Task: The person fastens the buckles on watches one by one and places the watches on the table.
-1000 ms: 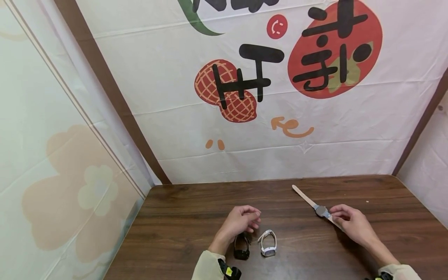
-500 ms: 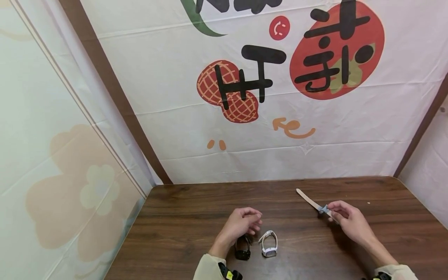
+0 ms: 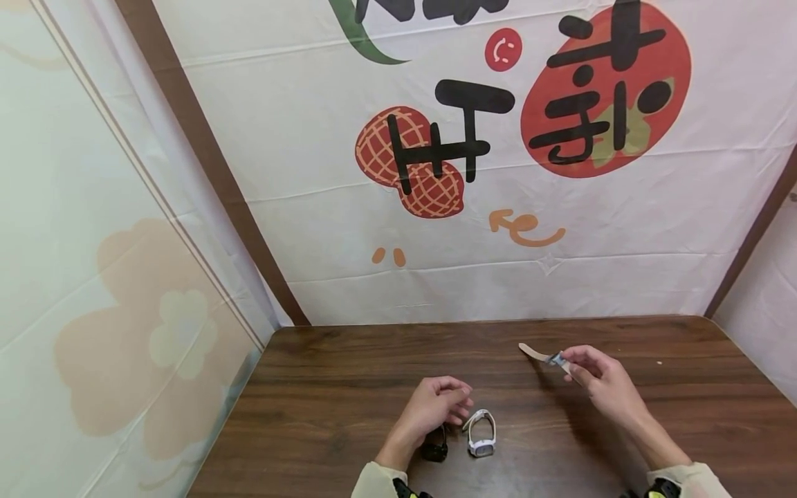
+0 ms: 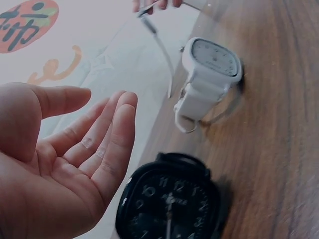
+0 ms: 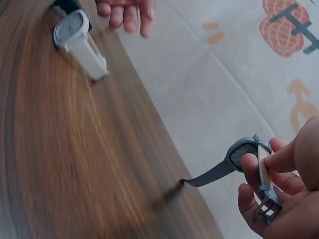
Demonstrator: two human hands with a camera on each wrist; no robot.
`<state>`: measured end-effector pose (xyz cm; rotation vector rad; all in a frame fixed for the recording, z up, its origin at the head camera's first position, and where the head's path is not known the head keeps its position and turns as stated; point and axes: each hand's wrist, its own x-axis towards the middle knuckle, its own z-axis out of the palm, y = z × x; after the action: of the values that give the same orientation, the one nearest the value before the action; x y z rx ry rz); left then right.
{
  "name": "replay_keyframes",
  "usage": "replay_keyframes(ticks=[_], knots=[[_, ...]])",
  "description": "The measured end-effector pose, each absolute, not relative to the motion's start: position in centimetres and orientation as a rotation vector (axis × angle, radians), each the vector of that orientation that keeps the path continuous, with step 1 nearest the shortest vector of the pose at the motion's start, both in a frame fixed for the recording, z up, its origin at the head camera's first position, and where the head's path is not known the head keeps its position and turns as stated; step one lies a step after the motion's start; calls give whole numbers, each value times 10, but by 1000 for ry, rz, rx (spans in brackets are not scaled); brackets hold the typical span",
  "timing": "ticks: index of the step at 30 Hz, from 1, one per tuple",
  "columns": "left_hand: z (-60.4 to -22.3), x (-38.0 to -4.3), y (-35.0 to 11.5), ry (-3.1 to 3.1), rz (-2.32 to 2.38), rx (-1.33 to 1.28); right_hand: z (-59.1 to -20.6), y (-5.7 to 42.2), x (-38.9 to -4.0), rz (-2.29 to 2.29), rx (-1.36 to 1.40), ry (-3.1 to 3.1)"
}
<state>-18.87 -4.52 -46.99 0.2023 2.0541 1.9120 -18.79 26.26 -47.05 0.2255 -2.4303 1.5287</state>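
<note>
A wristwatch with a blue-grey case point(image 5: 238, 150) hangs from my right hand point(image 3: 609, 391), whose thumb and fingers pinch the buckle half of its strap. The other strap half point(image 3: 533, 353) stretches out to the left, pale on its inner side. In the right wrist view the metal buckle shows below the fingers. My left hand point(image 3: 434, 409) holds nothing, its fingers loosely bent. Just below it is a black wristwatch point(image 4: 167, 201), partly hidden by the hand in the head view. Beside that, a white wristwatch point(image 3: 482, 446) stands with its strap closed into a loop.
The brown wood-grain table point(image 3: 349, 366) runs back to a white printed cloth point(image 3: 324, 242). Another cloth panel with a flower print point(image 3: 174, 332) hangs at the left. A tiny pale speck point(image 3: 659, 362) lies on the table toward the right.
My right hand has lifted the blue-grey watch and moved it left, and its dial has turned out of the head view. The left hand stays almost in place beside the two other watches.
</note>
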Motion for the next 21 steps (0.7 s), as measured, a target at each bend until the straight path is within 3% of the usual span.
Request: replay_keyframes(ticks=[9,21], knots=[[-467,-183,-34,1999,1941,217,-454,224,-191,1733,298,-2355],[-464,-184,-21,1903,1933,224,-446,178,-188,1955,589,-2207]])
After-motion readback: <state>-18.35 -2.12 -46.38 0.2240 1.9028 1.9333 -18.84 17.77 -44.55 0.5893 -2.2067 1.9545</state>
